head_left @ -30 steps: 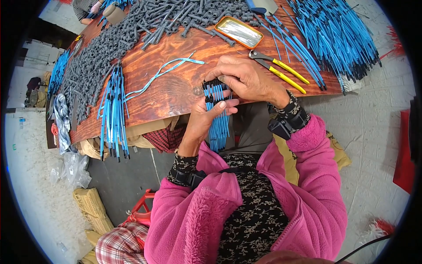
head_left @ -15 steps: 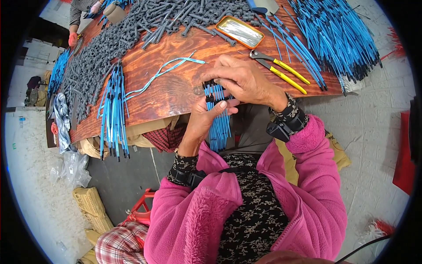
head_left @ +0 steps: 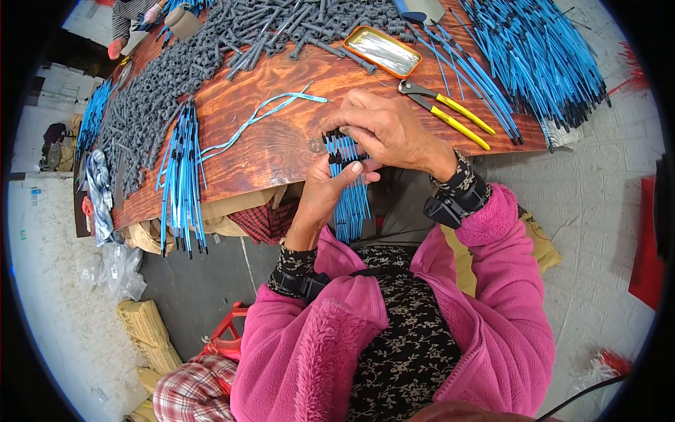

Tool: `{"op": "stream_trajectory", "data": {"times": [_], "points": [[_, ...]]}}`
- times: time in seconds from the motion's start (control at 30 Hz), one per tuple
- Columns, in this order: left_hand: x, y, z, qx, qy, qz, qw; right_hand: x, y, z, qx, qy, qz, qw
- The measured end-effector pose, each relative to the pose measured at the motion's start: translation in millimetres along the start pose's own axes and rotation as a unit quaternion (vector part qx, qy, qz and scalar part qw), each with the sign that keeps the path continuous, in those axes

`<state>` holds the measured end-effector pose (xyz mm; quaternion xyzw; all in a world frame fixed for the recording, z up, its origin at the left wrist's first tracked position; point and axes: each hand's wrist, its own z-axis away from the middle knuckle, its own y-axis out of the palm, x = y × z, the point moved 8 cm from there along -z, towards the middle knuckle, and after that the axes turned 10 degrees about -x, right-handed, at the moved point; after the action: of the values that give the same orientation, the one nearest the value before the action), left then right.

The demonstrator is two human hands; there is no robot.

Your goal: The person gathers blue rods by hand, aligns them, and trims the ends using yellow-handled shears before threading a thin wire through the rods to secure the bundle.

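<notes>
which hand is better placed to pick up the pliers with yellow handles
Probably the right hand: it is nearer the yellow-handled pliers, lying on the table to its right. The left hand is farther away and grips the bundle of blue strips; the right is at the bundle's upper end.

The left of two head-worn fisheyes looks steeply down and forward, the sleeves point(head_left: 506, 281) large below, the hands point(head_left: 390, 133) close near centre, the table point(head_left: 281, 151) bending away above.
</notes>
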<state>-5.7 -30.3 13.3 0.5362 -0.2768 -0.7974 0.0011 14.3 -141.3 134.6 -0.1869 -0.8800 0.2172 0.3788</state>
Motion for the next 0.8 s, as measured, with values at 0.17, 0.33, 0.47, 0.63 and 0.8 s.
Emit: {"op": "stream_trajectory", "data": {"times": [0.17, 0.33, 0.47, 0.63, 0.8], "points": [[0, 0, 0, -0.002, -0.006, -0.002, 1.0, -2, 2, 0, 0.003, -0.002, -0.015, 1.0], [2, -2, 0, -0.004, -0.002, -0.005, 1.0, 0, 3, 0, 0.003, 0.009, -0.001, 1.0], [4, -3, 0, 0.0, -0.005, -0.007, 1.0, 0, 9, 0, 0.003, 0.003, -0.003, 1.0], [7, -2, 5, 0.02, 0.042, -0.02, 0.999, 3, 1, 0, 0.001, 0.007, -0.018, 1.0], [12, -6, 9, 0.021, 0.041, 0.01, 0.999, -13, -26, 16, -0.059, 0.037, -0.094, 0.993]]}}
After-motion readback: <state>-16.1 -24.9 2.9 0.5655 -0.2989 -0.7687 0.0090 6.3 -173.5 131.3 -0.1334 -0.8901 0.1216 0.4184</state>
